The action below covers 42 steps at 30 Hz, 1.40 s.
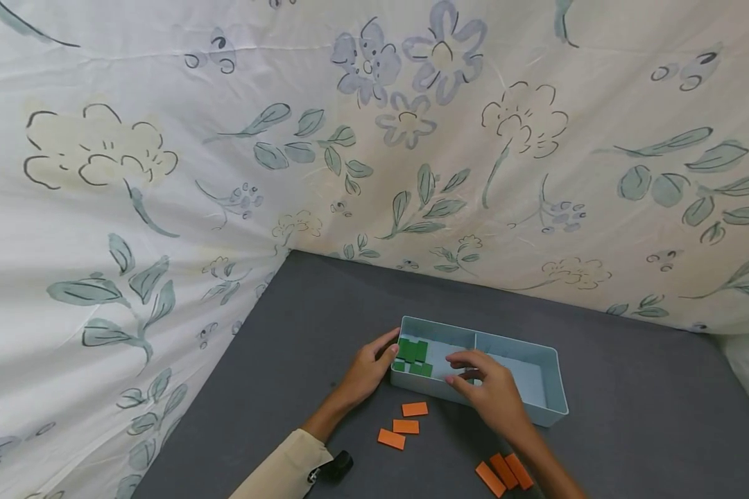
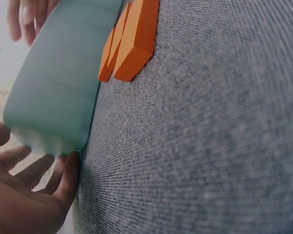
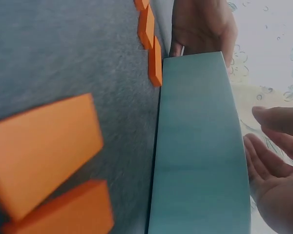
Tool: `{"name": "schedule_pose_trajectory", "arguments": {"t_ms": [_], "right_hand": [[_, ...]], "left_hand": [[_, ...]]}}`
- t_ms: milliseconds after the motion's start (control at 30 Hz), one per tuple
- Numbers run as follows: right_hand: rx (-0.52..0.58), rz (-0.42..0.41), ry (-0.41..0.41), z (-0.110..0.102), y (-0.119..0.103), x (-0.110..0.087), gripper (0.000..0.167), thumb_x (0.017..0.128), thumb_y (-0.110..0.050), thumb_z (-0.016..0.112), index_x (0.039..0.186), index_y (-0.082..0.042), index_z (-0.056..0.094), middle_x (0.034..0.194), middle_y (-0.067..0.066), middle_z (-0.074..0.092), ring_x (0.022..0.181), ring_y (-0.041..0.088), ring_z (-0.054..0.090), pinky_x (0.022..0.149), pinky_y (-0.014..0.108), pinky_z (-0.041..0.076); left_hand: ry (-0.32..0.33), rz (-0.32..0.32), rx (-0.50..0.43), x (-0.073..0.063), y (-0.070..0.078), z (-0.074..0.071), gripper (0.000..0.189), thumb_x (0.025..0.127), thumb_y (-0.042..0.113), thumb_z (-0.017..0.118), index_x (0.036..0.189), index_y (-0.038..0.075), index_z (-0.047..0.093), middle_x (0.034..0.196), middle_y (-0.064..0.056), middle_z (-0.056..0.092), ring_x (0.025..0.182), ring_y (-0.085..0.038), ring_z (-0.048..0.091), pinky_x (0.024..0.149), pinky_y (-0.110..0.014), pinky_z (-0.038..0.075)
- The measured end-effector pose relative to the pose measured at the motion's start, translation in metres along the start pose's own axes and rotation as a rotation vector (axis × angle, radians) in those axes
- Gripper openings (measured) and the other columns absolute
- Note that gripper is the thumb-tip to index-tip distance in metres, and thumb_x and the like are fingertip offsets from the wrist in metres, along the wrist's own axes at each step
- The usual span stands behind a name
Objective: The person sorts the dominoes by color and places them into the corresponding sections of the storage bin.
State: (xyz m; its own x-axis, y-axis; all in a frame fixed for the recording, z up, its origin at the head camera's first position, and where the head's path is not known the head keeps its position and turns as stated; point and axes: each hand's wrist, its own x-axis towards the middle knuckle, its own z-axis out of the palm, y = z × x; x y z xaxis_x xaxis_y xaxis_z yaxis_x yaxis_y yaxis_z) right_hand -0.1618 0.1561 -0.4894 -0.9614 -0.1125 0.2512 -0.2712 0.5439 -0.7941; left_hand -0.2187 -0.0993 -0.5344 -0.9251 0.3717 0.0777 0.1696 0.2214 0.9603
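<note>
Blue box [image 1: 433, 389] stands with left hand [image 1: 365, 369] gripping its end, right hand [image 1: 494, 394] loose above it.

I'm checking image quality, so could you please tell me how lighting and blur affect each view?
Head: cloth brighter at left than right; left wrist: left hand dim, cloth behind it pale; right wrist: nearest orange blocks blurred, cloth beyond the box pale.

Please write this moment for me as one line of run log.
left hand: touching box end | right hand: over box, holding nothing | green blocks: left compartment | orange blocks: outside, on grey surface
</note>
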Motion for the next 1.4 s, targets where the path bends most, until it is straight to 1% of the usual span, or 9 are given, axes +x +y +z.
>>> {"name": "schedule_pose_trajectory", "arguments": {"t_ms": [200, 400, 600, 733, 833, 933, 1133, 1333, 1400], "right_hand": [[0.052, -0.039, 0.059, -0.016, 0.005, -0.019, 0.033, 0.089, -0.003, 0.086, 0.115, -0.021, 0.077, 0.112, -0.004, 0.073, 0.100, 0.019, 0.073, 0.086, 0.027, 0.062], [0.131, -0.039, 0.038, -0.030, 0.010, -0.035, 0.032, 0.090, -0.001, 0.084, 0.115, -0.018, 0.076, 0.114, 0.001, 0.072, 0.102, 0.014, 0.070, 0.085, 0.022, 0.061], [0.116, -0.016, -0.047, -0.039, 0.014, -0.048, 0.032, 0.090, -0.007, 0.085, 0.120, -0.014, 0.076, 0.114, 0.002, 0.072, 0.099, 0.015, 0.070, 0.080, 0.028, 0.062], [0.122, 0.025, -0.125, -0.046, 0.016, -0.056, 0.033, 0.091, -0.011, 0.084, 0.123, -0.013, 0.075, 0.115, 0.006, 0.073, 0.098, 0.017, 0.071, 0.076, 0.030, 0.062], [0.161, 0.037, -0.188, -0.051, 0.018, -0.061, 0.034, 0.093, -0.012, 0.083, 0.126, -0.009, 0.074, 0.117, 0.012, 0.072, 0.099, 0.019, 0.071, 0.077, 0.031, 0.062], [0.180, 0.033, -0.217, -0.057, 0.022, -0.067, 0.034, 0.094, -0.011, 0.081, 0.127, -0.007, 0.073, 0.120, 0.012, 0.072, 0.101, 0.017, 0.071, 0.078, 0.030, 0.063], [0.187, 0.082, -0.265, -0.070, 0.034, -0.075, 0.038, 0.098, -0.012, 0.078, 0.134, -0.004, 0.069, 0.128, 0.005, 0.071, 0.106, 0.013, 0.069, 0.079, 0.030, 0.062], [0.147, 0.051, -0.306, -0.081, 0.052, -0.082, 0.046, 0.094, -0.011, 0.082, 0.136, -0.003, 0.067, 0.128, 0.001, 0.072, 0.109, 0.001, 0.066, 0.076, 0.029, 0.061], [0.150, 0.043, -0.343, -0.084, 0.058, -0.084, 0.049, 0.092, -0.011, 0.084, 0.137, -0.003, 0.067, 0.129, -0.002, 0.072, 0.110, -0.002, 0.064, 0.074, 0.029, 0.060]], "left_hand": [[-0.004, -0.006, -0.013, 0.000, 0.000, -0.001, 0.053, 0.115, 0.028, 0.051, 0.164, 0.012, 0.041, 0.166, -0.012, 0.044, 0.155, -0.033, 0.039, 0.124, -0.058, 0.034], [-0.008, -0.003, -0.015, 0.001, 0.000, -0.001, 0.053, 0.115, 0.029, 0.051, 0.164, 0.010, 0.041, 0.166, -0.011, 0.044, 0.156, -0.032, 0.038, 0.124, -0.057, 0.034], [-0.006, -0.005, -0.018, 0.002, 0.001, -0.002, 0.053, 0.115, 0.028, 0.051, 0.164, 0.011, 0.042, 0.166, -0.012, 0.045, 0.155, -0.032, 0.039, 0.124, -0.057, 0.034], [-0.001, -0.021, -0.014, 0.002, 0.003, -0.001, 0.053, 0.115, 0.029, 0.052, 0.163, 0.012, 0.043, 0.165, -0.012, 0.045, 0.155, -0.032, 0.039, 0.125, -0.058, 0.033], [0.000, -0.033, -0.017, 0.002, 0.005, -0.002, 0.052, 0.115, 0.029, 0.052, 0.163, 0.011, 0.043, 0.165, -0.012, 0.045, 0.156, -0.032, 0.038, 0.125, -0.059, 0.033], [-0.006, -0.038, -0.023, 0.002, 0.007, -0.002, 0.053, 0.115, 0.029, 0.052, 0.164, 0.011, 0.042, 0.165, -0.012, 0.045, 0.156, -0.033, 0.037, 0.125, -0.059, 0.032], [-0.017, -0.028, -0.030, 0.001, 0.007, -0.002, 0.054, 0.115, 0.029, 0.051, 0.164, 0.010, 0.041, 0.166, -0.012, 0.044, 0.156, -0.033, 0.037, 0.125, -0.058, 0.032], [-0.011, -0.019, -0.034, 0.001, 0.007, -0.001, 0.053, 0.115, 0.027, 0.051, 0.164, 0.009, 0.041, 0.166, -0.014, 0.044, 0.156, -0.033, 0.037, 0.125, -0.059, 0.032], [-0.009, -0.017, -0.034, 0.001, 0.007, -0.001, 0.053, 0.115, 0.027, 0.051, 0.164, 0.009, 0.041, 0.166, -0.014, 0.044, 0.156, -0.033, 0.037, 0.125, -0.059, 0.032]]}}
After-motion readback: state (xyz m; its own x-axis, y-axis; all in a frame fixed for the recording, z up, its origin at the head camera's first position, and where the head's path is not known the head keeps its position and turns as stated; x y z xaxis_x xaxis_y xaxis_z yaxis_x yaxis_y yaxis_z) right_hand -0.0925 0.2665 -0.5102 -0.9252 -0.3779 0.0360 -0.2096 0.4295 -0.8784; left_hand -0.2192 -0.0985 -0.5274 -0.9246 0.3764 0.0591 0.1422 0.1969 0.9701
